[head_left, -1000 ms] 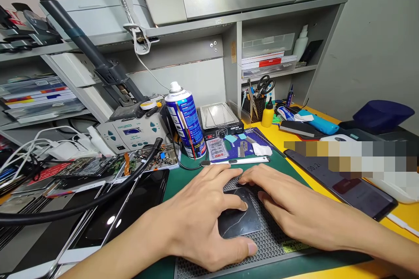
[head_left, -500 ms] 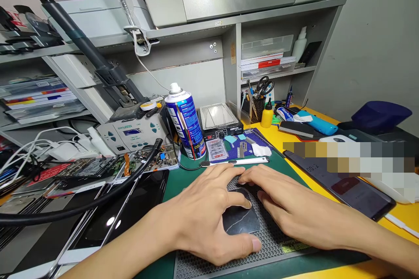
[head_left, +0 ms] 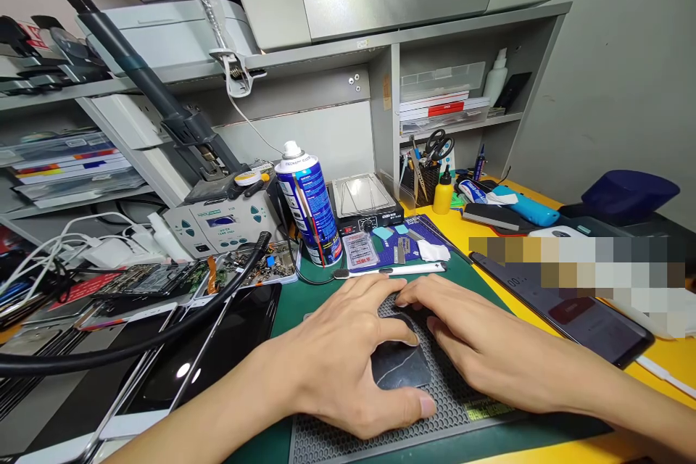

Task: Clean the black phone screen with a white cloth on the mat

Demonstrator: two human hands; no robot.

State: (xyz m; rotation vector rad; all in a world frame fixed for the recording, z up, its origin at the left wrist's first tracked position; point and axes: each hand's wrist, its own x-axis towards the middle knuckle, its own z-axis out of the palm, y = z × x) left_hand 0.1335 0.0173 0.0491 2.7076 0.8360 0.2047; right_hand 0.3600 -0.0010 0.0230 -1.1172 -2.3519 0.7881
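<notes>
A dark, glossy flat panel (head_left: 399,366) with a thin pale line across it lies on a black honeycomb-textured mat (head_left: 331,442). Over the panel arches my left hand (head_left: 342,355), open, its thumb and index finger spread wide. The index fingertip is at the panel's right edge, and the thumb tip is just below its lower corner. My right hand (head_left: 478,348) rests on the mat to the right, fingers bent and thumb apart from the index finger. Its fingertips come close to those of my left hand near the panel's top. My hands hide part of the panel.
A blue spray can (head_left: 309,206) stands behind a white pen-like tool (head_left: 391,270). Phone panels (head_left: 201,355) and a black hose (head_left: 163,355) lie left. On the right are a phone (head_left: 565,312) and a white cable (head_left: 666,377). A yellow bottle (head_left: 444,193) stands further back.
The view has tilted very slightly, so the background sits a little lower. Both hands and the panel keep almost the same places.
</notes>
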